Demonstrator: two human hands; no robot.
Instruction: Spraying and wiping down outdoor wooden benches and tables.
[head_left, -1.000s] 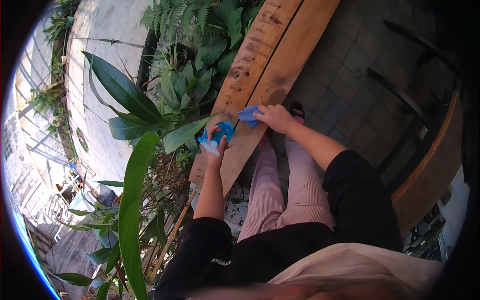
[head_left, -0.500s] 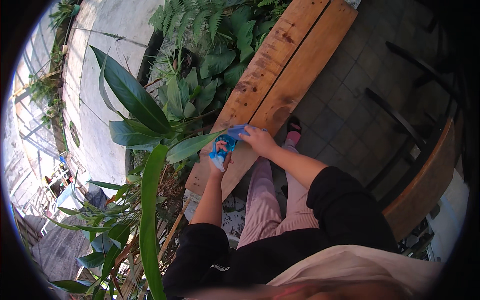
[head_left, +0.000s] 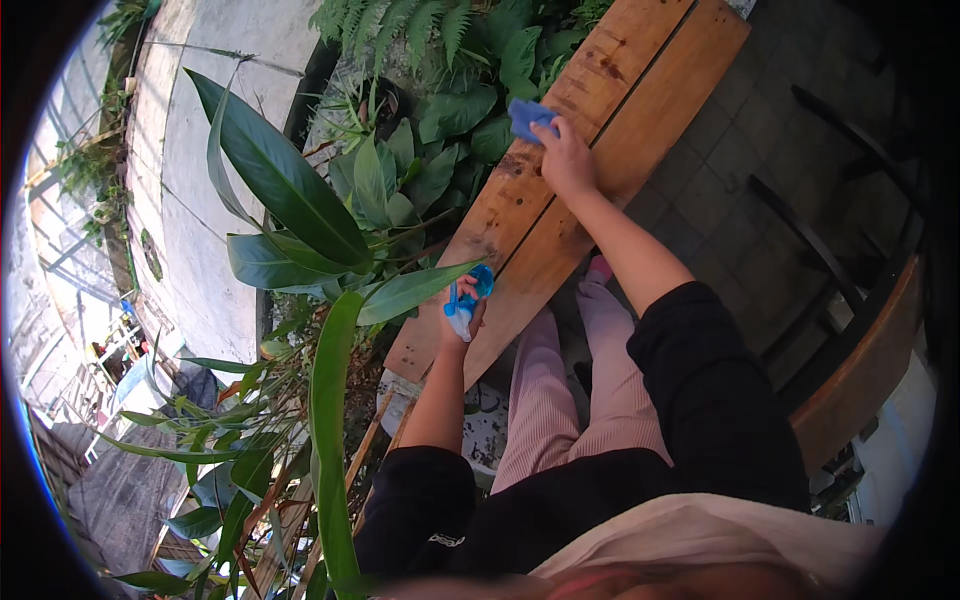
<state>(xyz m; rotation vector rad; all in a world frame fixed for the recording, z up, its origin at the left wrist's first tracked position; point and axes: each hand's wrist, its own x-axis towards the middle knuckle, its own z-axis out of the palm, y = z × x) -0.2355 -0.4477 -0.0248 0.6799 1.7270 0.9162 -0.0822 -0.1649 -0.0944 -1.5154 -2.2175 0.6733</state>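
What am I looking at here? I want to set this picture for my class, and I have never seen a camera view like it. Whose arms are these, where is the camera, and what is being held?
The camera sits on a person's head and looks down, so you see that person's own arms and legs from above. Its wide lens bends straight edges near the rim. There is no machine, only two bare hands. The right hand presses a blue cloth onto a long wooden bench top made of planks. The left hand has a grip on a small spray bottle with a blue head, at the near edge of the wood. Leafy green plants stand to the left, and grey floor tiles lie to the right.
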